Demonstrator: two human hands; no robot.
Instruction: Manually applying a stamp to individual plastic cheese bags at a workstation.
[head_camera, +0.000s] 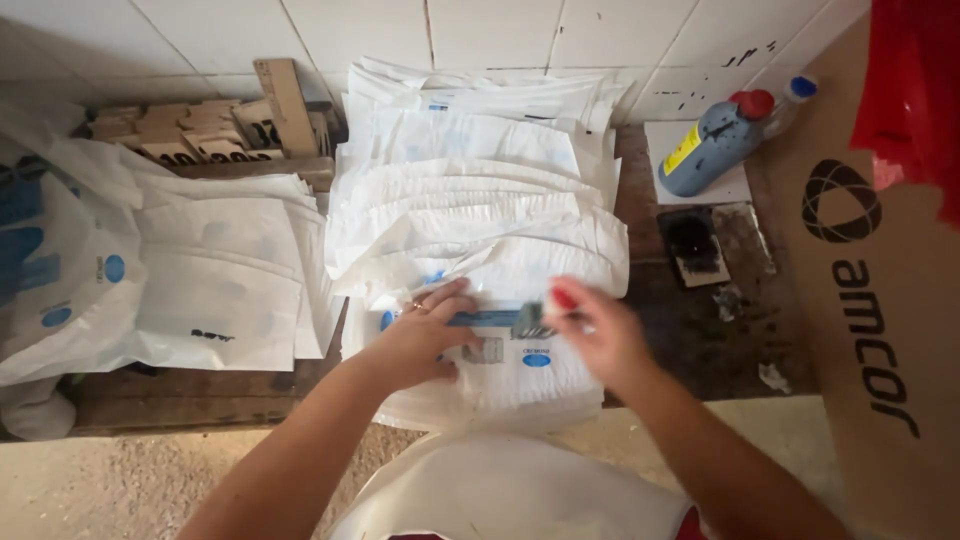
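Left hand (425, 335) lies flat, fingers spread, pressing on the top white paper bag (520, 375) of the front stack, which sits at the near edge of the wooden bench (700, 340). Right hand (598, 335) is blurred; it appears closed around a red-topped stamp (545, 315) set on the same bag, just beside the left fingertips, though the exact grip cannot be told. The bag's long axis runs left to right, with a blue oval mark facing up. Behind it, overlapping white bags (470, 180) run back to the tiled wall (500, 30). An ink bottle (712, 145) lies tilted at right, above a black ink pad (692, 245).
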